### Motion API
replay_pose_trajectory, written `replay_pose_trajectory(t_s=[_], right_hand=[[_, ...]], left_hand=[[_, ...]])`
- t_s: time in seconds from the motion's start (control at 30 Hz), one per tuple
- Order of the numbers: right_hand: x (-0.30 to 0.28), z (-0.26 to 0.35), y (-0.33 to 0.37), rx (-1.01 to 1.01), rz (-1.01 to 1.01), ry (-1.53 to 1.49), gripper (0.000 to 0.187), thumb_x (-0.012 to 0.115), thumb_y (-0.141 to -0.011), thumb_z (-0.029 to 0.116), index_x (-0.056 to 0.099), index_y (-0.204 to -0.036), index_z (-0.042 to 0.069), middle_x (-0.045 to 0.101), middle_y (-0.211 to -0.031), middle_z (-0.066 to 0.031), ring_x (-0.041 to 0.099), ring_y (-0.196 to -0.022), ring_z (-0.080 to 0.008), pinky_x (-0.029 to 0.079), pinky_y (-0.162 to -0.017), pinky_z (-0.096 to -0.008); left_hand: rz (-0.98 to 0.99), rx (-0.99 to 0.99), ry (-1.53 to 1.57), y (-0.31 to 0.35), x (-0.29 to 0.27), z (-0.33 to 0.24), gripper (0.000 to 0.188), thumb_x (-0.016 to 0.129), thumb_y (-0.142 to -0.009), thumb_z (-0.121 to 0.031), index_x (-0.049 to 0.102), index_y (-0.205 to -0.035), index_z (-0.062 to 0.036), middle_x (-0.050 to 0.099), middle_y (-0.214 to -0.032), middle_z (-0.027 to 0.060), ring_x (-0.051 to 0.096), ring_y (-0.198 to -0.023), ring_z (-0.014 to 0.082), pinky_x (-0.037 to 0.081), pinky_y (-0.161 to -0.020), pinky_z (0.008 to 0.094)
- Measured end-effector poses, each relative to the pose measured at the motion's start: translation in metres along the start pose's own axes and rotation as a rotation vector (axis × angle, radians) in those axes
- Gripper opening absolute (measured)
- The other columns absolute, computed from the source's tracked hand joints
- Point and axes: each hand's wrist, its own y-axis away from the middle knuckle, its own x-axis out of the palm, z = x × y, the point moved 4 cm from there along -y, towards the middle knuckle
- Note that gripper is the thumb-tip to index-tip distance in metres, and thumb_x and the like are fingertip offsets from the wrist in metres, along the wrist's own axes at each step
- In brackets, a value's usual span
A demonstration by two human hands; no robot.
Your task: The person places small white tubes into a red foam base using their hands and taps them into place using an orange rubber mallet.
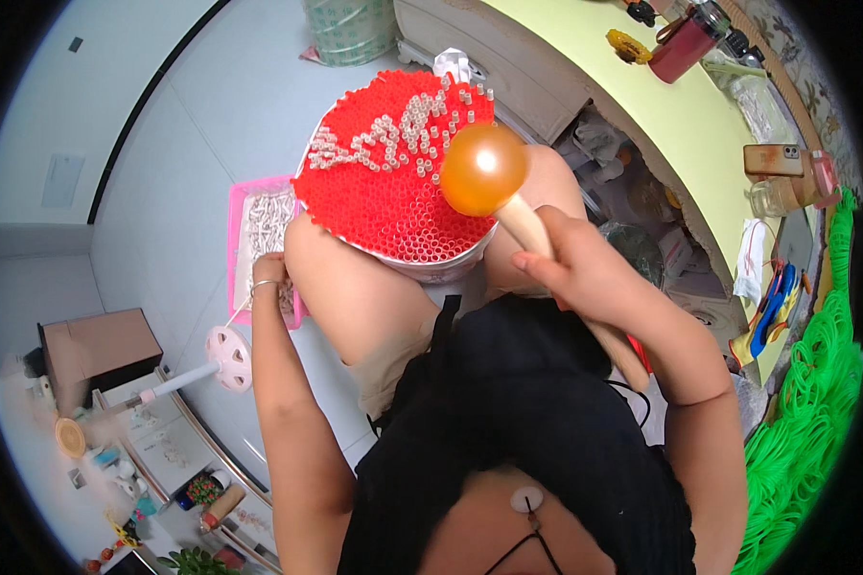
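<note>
My right hand (571, 251) is wrapped round the pale wooden handle of a mallet (486, 170). Its round, shiny amber head hangs over the right side of a bundle of red tubes (364, 206). These tubes stand packed on end in a round white tub between my knees, open ends up. Short whitish tubes (414, 125) stick up from the far part of the bundle. On the left, my left hand (270, 268) is down at a pink basket (234, 225) of small white pieces (268, 216). Its fingers look curled together; what they hold is hidden.
A pale yellow-green counter (681, 115) curves along the right, bearing a dark red flask (688, 43) and a phone (773, 159). Bright green looped strands (805, 422) pile up at lower right. A pink-white stand base (228, 358) is near my left forearm.
</note>
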Motion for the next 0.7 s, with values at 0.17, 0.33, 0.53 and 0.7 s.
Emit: replay_pose_trajectory(t_s=[0.17,0.33,0.53,0.7], right_hand=[[-0.008,-0.015,0.031,0.163,-0.173,-0.503,0.025,0.066,-0.095,0.019,0.052,-0.101,0.000,0.055,-0.065,-0.0023,0.053,-0.047,-0.0088,0.042,-0.044,-0.0254],[-0.008,-0.028,0.040,0.167,-0.213,-0.732,0.026,0.064,-0.093,0.018,0.053,-0.109,0.001,0.051,-0.073,-0.0008,0.046,-0.046,-0.0066,0.040,-0.041,-0.0214],[-0.008,-0.056,0.051,0.227,-0.255,-0.778,0.025,0.066,-0.094,0.017,0.052,-0.107,0.001,0.052,-0.071,0.0004,0.048,-0.046,-0.0064,0.040,-0.042,-0.0219],[-0.007,-0.054,0.042,0.216,-0.206,-0.797,0.026,0.066,-0.094,0.017,0.053,-0.108,0.001,0.052,-0.069,0.0016,0.048,-0.045,-0.0058,0.041,-0.042,-0.0215]], left_hand=[[-0.008,-0.415,0.961,0.006,-0.017,-0.031,0.019,0.066,-0.086,-0.016,0.076,-0.089,0.0001,0.073,-0.078,0.0123,0.069,-0.069,0.0231,0.055,-0.068,0.0355],[0.164,-0.433,0.637,0.008,0.057,0.016,0.016,0.069,-0.078,-0.016,0.077,-0.085,-0.0035,0.074,-0.079,0.0148,0.070,-0.072,0.0242,0.055,-0.070,0.0353],[0.099,-0.372,0.435,0.004,0.040,-0.015,0.014,0.068,-0.077,-0.013,0.076,-0.084,-0.0032,0.073,-0.076,0.0142,0.070,-0.070,0.0244,0.055,-0.069,0.0355],[-0.059,-0.497,0.693,0.022,-0.010,0.025,0.009,0.069,-0.079,-0.010,0.072,-0.080,-0.0018,0.068,-0.069,0.0112,0.064,-0.060,0.0206,0.050,-0.058,0.0334]])
